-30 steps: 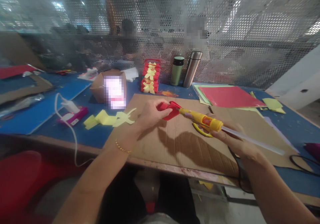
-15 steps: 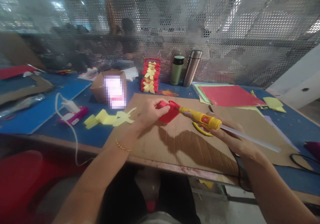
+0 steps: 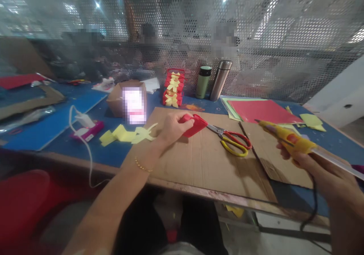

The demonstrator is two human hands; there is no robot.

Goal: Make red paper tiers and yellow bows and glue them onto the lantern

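My left hand (image 3: 176,128) pinches a small folded red paper piece (image 3: 196,126) above the cardboard sheet (image 3: 182,160). Off to the right, my right hand (image 3: 309,164) is wrapped round a yellow glue gun (image 3: 287,137), its nozzle pointing left and a clear glue stick (image 3: 335,162) sticking out of its back. Scissors (image 3: 234,141) with one red and one yellow handle lie on the cardboard, their blade tips hidden behind the red paper. Left of my left hand are cut yellow paper strips (image 3: 127,134).
At the back stand red boxes with yellow bows (image 3: 174,88), a green bottle (image 3: 203,82) and a steel flask (image 3: 221,80). Red paper sheets (image 3: 264,110) lie at right. A power strip (image 3: 88,130), a blurred bright screen (image 3: 134,105) and a brown carton (image 3: 113,99) are at left.
My right hand has carried the glue gun away from the red paper to the right, uncovering the scissors. My left hand keeps its hold on the red paper in nearly the same place.
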